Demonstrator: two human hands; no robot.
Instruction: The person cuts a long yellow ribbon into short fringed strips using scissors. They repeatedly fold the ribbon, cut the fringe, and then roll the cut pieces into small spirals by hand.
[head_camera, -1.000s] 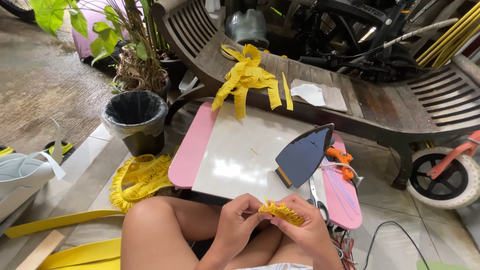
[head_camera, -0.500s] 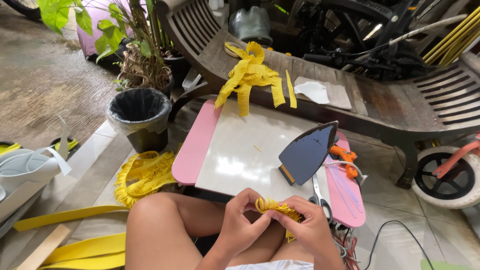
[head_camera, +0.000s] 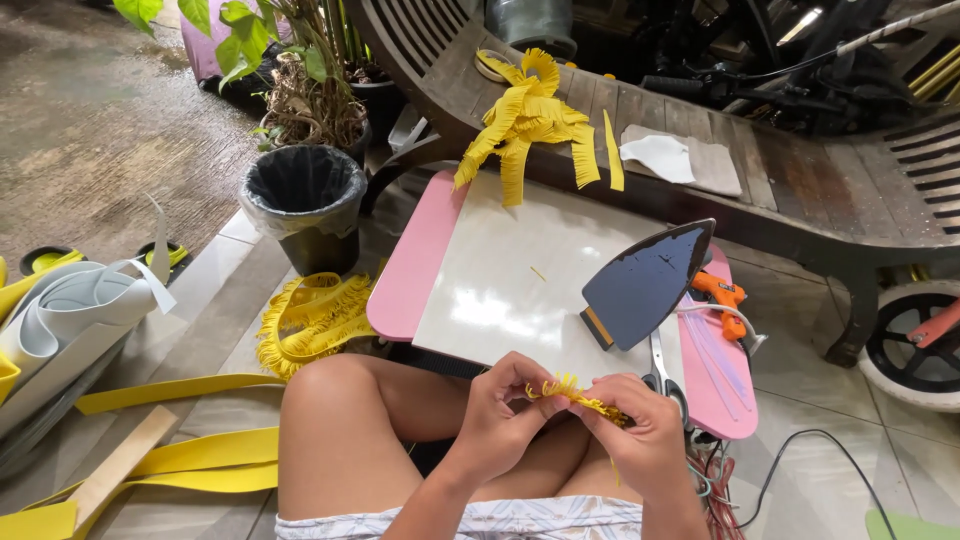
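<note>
Step in hand: rolling fringed yellow strip (head_camera: 585, 400), pinched between left hand (head_camera: 500, 420) and right hand (head_camera: 645, 435). Next likely needs tight, even winding. Iron (head_camera: 645, 285) stands just beyond right hand.

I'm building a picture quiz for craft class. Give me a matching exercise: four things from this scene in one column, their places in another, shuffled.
1. clothes iron
2. loose fringed yellow strips
3. black bin
4. small fringed yellow piece

A. on the wooden bench
B. between left hand and right hand
C. on the white board
D. on the floor by the plant

Pairs: 1-C, 2-A, 3-D, 4-B
</note>
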